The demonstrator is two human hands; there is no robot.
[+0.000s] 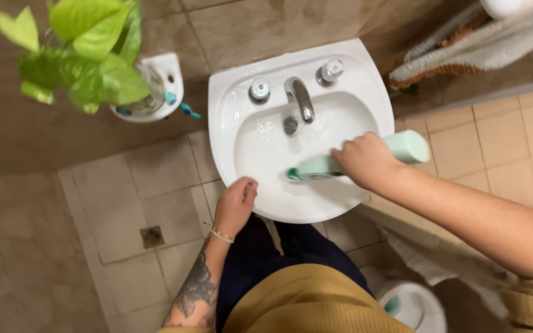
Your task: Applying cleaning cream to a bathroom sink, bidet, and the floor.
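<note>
- A person stands at a white pedestal sink (229, 92) in a tiled bathroom, leaning over the basin.
- The right hand (365, 161) is wrapped closed around a pale green bottle (402, 148), tipped on its side with the darker green cap (292, 174) pointing left over the bowl, apparently so that whatever comes out lands in the sink.
- The bottle's middle is hidden inside the fist; its wide base sticks out to the right of the fingers and its neck to the left.
- The left hand (235, 203) rests on the near rim of the sink, fingers loosely curled and holding nothing, seemingly for balance.
- The chrome tap (300, 98) sits between two knobs at the far side of the basin.
- A leafy green plant (87, 49) hangs at the far left, above a wall-mounted toothbrush holder (171, 74).
</note>
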